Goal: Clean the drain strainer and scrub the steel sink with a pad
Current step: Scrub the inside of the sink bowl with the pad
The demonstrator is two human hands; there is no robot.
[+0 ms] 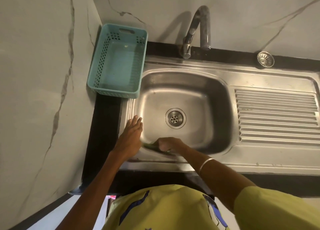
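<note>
The right hand (167,144), fingers curled, grips a green scrubbing pad (152,146) and holds it against the near wall of the stainless steel sink basin (207,98), close to the near-left corner; only a sliver of the pad shows beneath the knuckles. The left hand (131,134) lies flat with its fingers straight and close together on the sink's left rim, fingertips at the edge of the bowl. The bowl holds nothing loose; its round drain opening (175,118) sits bare at the bottom, showing a ring of small holes. The round metal drain strainer (265,59) lies out of the sink, on the black counter strip (164,48) behind the ribbed steel drainboard (277,115), well apart from both hands. A teal perforated plastic basket (103,60) stands at the sink's far-left corner against the marbled wall; inside it only a tiny pale speck shows on its floor. A curved steel tap (199,31) rises behind the bowl.
</note>
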